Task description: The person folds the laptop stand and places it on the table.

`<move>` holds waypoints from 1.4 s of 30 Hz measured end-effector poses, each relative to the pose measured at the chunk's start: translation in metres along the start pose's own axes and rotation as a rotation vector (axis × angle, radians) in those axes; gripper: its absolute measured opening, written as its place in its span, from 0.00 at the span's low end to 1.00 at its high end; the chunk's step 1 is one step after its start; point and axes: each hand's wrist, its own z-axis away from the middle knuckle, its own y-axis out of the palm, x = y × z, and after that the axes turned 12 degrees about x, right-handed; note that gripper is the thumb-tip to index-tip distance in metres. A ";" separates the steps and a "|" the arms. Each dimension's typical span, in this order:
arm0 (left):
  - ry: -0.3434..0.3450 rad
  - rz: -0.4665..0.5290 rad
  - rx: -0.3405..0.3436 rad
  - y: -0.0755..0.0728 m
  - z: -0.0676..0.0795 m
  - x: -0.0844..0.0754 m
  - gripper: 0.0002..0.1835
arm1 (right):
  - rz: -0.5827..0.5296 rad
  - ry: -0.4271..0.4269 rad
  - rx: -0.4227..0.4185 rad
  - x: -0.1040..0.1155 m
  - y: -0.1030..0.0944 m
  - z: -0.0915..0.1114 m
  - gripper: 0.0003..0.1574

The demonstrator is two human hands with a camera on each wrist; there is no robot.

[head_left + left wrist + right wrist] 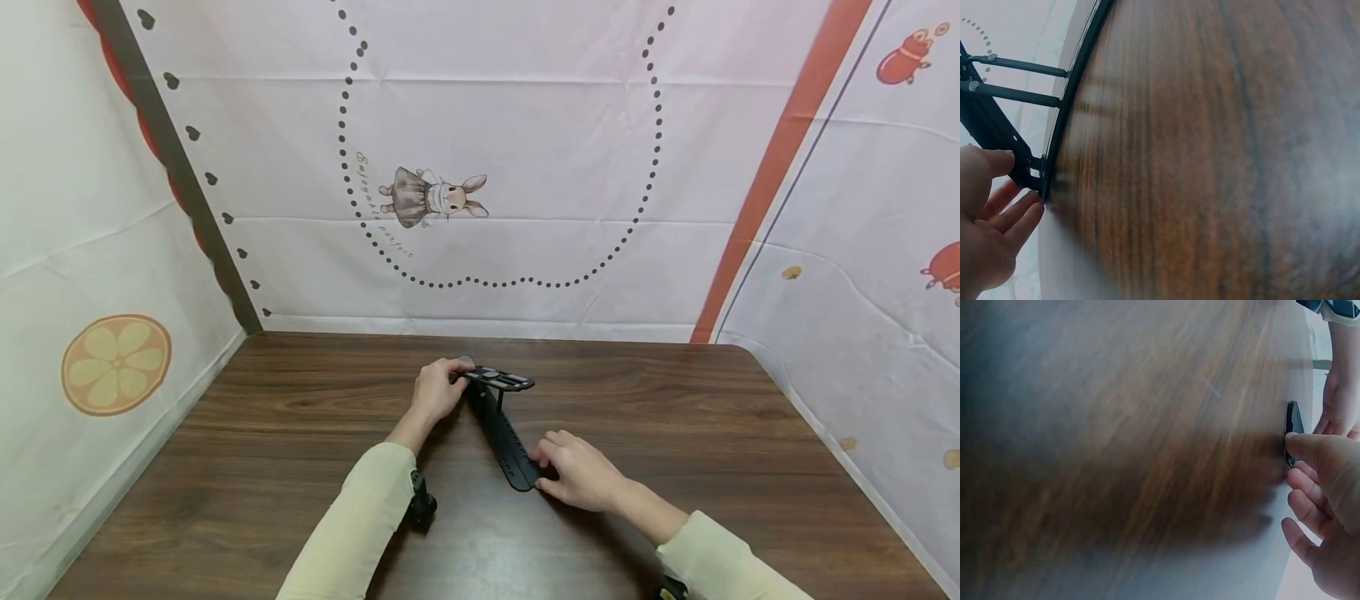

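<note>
A black folding stand sits on the table, its long flat base slanting toward me with a rounded near end. A slotted upper plate is raised over the far part. In the left wrist view, two thin struts join that plate to the base. My left hand grips the far, hinged end, the thumb against the upper plate and fingers beneath it. At the base's near end, my right hand pinches the edge between thumb and index finger. The right wrist view shows its other fingers loosely bent.
The dark wood-grain table extends around the stand. A white printed cloth hangs along the table's back edge, with more cloth at the left and right sides. Black wrist cameras are strapped over the sleeves.
</note>
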 end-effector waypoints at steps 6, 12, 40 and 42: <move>-0.019 0.025 0.013 0.000 -0.001 0.000 0.12 | 0.015 -0.011 -0.010 0.002 -0.001 -0.002 0.16; -0.075 0.038 0.026 -0.002 0.001 -0.003 0.10 | -0.016 0.001 0.057 0.002 -0.006 -0.002 0.22; -0.155 -0.030 -0.014 -0.003 0.010 -0.021 0.11 | -0.013 -0.067 0.067 -0.004 -0.007 -0.004 0.26; -0.149 -0.026 -0.009 -0.003 0.009 -0.020 0.11 | -0.020 -0.057 0.074 -0.003 -0.007 -0.004 0.25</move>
